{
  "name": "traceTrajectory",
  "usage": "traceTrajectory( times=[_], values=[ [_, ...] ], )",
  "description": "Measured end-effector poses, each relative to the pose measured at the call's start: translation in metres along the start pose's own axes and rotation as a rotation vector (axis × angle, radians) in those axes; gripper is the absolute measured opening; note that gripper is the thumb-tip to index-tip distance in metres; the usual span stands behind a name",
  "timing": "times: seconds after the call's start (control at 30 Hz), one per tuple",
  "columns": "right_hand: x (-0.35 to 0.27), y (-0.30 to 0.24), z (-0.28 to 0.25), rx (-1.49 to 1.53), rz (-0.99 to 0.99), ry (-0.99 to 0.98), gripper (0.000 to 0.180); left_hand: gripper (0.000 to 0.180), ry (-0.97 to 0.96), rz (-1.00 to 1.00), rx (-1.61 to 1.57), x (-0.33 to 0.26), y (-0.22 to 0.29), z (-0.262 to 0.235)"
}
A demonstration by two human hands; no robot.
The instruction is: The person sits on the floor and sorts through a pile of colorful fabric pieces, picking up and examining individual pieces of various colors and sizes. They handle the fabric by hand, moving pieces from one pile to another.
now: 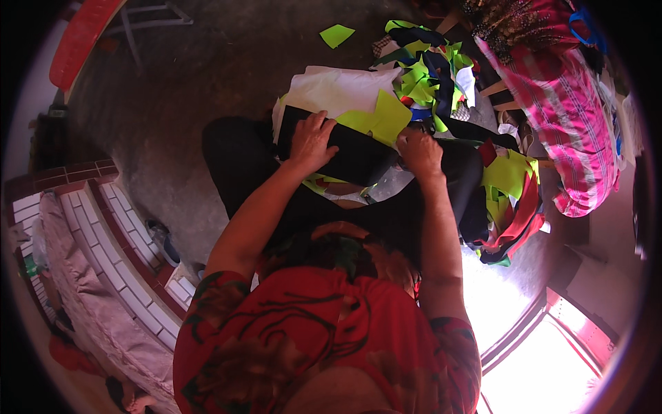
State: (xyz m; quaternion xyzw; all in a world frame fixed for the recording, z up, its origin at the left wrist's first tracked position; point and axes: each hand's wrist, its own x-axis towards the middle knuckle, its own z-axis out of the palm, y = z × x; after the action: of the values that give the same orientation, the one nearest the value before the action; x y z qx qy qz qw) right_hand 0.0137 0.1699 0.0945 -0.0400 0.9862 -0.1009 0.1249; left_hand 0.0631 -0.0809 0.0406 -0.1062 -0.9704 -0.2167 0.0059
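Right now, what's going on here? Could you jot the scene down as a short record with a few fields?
Setting: person seated on a grey floor, seen from above
Left hand: pressed flat on a black fabric piece lying across the lap
Right hand: gripping the right end of that fabric; whether it holds a tool cannot be told
Under the fabric: white cloth and a lime-green piece
Beyond the hands: heap of fabric scraps, green, navy, white
Right side: pink striped bundle
Lower left: tiled step

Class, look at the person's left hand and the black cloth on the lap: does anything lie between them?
Nothing visible does. The left hand rests flat on the black cloth. A lime-yellow scrap overlaps the cloth's far edge, beside the hand, not under it.
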Motion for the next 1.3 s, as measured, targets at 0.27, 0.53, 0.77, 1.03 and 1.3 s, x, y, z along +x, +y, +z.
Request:
traceTrajectory(
  times=[0.27, 0.53, 0.77, 1.03, 1.3],
  values=[
    [0.087, -0.001, 0.002, 0.196, -0.030, 0.137, 0.027, 0.090, -0.266, -0.011, 0.075, 0.003, 0.006, 0.008],
    [0.113, 0.015, 0.077, 0.365, -0.139, 0.151, 0.035, 0.096, -0.369, -0.052, 0.052, 0.004, 0.005, 0.011],
    [0.111, 0.004, 0.066, 0.398, -0.129, 0.289, 0.027, 0.095, -0.408, -0.079, 0.023, 0.007, 0.004, 0.011],
    [0.116, 0.000, 0.070, 0.528, -0.200, 0.295, 0.034, 0.097, -0.436, -0.093, 0.011, 0.009, 0.006, 0.009],
    [0.096, -0.018, 0.049, 0.257, -0.381, 0.289, 0.060, 0.096, -0.412, -0.088, 0.016, 0.003, 0.004, 0.013]
  ],
)
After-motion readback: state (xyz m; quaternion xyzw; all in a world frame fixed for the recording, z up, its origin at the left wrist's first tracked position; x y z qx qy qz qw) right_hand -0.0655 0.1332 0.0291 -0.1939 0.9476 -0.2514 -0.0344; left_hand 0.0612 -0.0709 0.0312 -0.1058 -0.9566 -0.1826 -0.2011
